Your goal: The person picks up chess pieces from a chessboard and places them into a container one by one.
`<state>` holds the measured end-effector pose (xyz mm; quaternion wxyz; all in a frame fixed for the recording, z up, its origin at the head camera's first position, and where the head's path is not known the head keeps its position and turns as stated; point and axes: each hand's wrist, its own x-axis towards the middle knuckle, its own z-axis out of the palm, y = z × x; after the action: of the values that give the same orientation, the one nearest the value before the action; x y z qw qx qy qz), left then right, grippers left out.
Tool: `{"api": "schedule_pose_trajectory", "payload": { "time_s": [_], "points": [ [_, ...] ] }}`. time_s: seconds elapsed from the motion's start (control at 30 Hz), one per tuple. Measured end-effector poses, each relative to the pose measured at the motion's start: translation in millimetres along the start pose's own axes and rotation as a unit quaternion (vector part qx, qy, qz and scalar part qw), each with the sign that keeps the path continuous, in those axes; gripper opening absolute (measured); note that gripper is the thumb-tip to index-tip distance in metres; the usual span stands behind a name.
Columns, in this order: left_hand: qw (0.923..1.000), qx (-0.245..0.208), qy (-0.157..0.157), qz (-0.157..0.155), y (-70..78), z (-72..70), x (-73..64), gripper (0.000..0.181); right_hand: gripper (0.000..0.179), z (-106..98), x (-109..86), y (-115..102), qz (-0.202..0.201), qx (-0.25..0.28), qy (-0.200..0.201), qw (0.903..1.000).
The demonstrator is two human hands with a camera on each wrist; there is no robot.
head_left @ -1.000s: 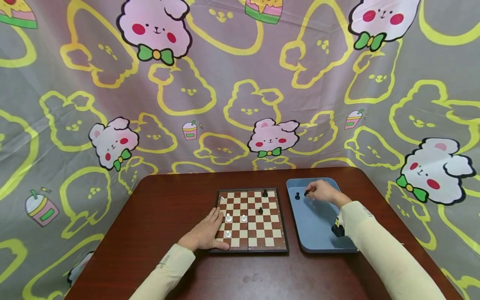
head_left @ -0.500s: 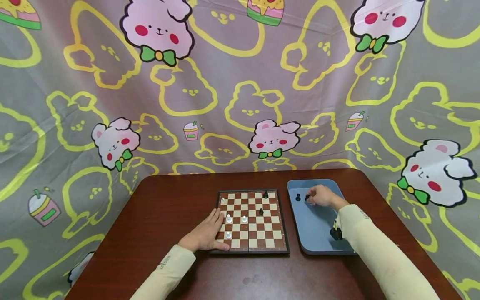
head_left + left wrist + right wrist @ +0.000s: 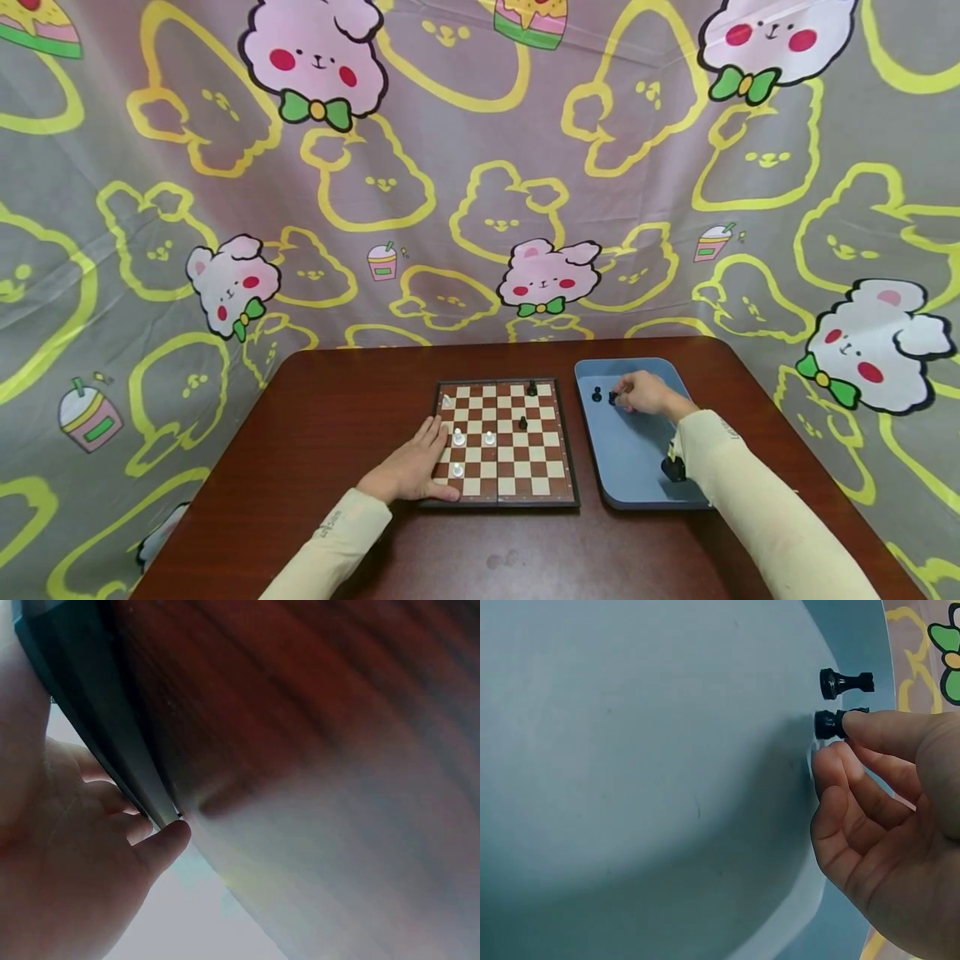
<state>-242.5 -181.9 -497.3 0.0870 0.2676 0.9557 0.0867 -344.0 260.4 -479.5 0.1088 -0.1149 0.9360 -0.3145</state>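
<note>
My right hand [image 3: 647, 393] is over the far end of the blue tray [image 3: 630, 471], pinching a black chess piece [image 3: 827, 725] between thumb and fingertips. That piece is upright with its base at the tray floor; its top is partly hidden. A black rook [image 3: 845, 683] stands close beside it, apart from the fingers. My left hand [image 3: 411, 463] rests along the left edge of the chessboard [image 3: 517, 503], its fingers extended and the thumb at the near-left corner. In the left wrist view, the thumb and fingers touch the board's dark rim [image 3: 112, 712].
Several white chess pieces, among them a pawn [image 3: 457, 471], stand on the board's left half. Two black pieces, one of them near the far edge [image 3: 532, 388], stand on its right half. A brown table [image 3: 330, 417] carries board and tray; a patterned cloth [image 3: 420, 183] hangs behind.
My right hand has brought the black piece slightly toward me and down, level beside the rook. The left hand keeps its place on the board.
</note>
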Motion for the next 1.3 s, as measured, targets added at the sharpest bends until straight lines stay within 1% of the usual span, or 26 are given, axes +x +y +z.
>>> {"api": "schedule_pose_trajectory", "payload": {
  "time_s": [0.23,0.43,0.57,0.8,1.0,1.3],
  "points": [
    [1.0000,0.004,0.002,-0.002,-0.2,1.3,0.2,0.118,0.020,-5,-3.7,-3,-0.007,0.015,0.000,0.9999],
    [1.0000,0.002,0.003,-0.001,0.4,1.9,-0.1,0.119,0.022,-10,-8.6,-14,-0.027,0.019,0.005,0.9995],
    [1.0000,0.001,0.005,-0.001,1.2,1.0,-0.3,0.118,0.023,-9,-11.1,-24,-0.039,0.020,0.004,0.9990],
    [1.0000,0.004,0.004,0.003,2.4,-0.7,-0.5,0.118,0.021,-3,-16.7,-47,-0.069,0.036,-0.007,0.9969],
    [1.0000,0.002,0.004,0.000,0.8,-0.4,-0.4,0.118,0.021,2,-17.9,-69,-0.096,0.028,-0.015,0.9949],
    [1.0000,-0.003,0.003,-0.001,2.0,-1.6,-0.3,0.118,0.018,17,-13.5,-96,-0.109,0.037,-0.035,0.9927]
  ]
}}
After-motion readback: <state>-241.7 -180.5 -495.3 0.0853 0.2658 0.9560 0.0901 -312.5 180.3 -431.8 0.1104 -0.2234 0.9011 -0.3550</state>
